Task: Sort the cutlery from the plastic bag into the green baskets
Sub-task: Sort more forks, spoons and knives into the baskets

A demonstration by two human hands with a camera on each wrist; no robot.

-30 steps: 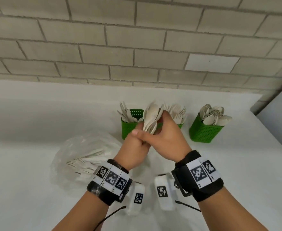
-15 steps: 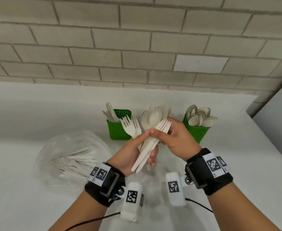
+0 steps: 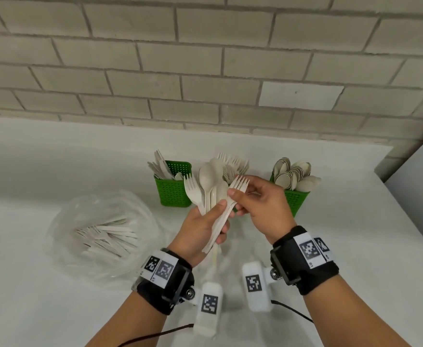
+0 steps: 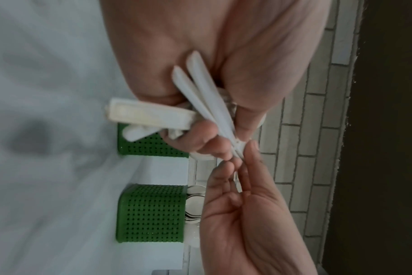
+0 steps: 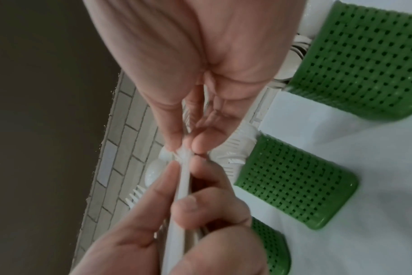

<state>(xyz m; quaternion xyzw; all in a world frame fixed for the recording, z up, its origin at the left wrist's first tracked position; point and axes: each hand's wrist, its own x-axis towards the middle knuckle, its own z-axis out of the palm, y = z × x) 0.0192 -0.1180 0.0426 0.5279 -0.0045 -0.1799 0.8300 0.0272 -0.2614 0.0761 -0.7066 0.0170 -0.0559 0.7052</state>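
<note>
Both our hands work one bunch of cutlery (image 3: 211, 196): our left hand (image 3: 200, 229) grips its handles, our right hand (image 3: 263, 201) pinches a fork (image 3: 233, 196). Behind the bunch stand three green baskets (image 3: 173, 191); left of it, the plastic bag (image 3: 100, 231) lies on the bench (image 3: 355, 246).

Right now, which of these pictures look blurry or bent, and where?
Head view: wide-angle lens bows the brick wall, hands sharp. Left wrist view: white table soft and smeared, basket crisper. Right wrist view: near left hand blurred, one side dark.
</note>
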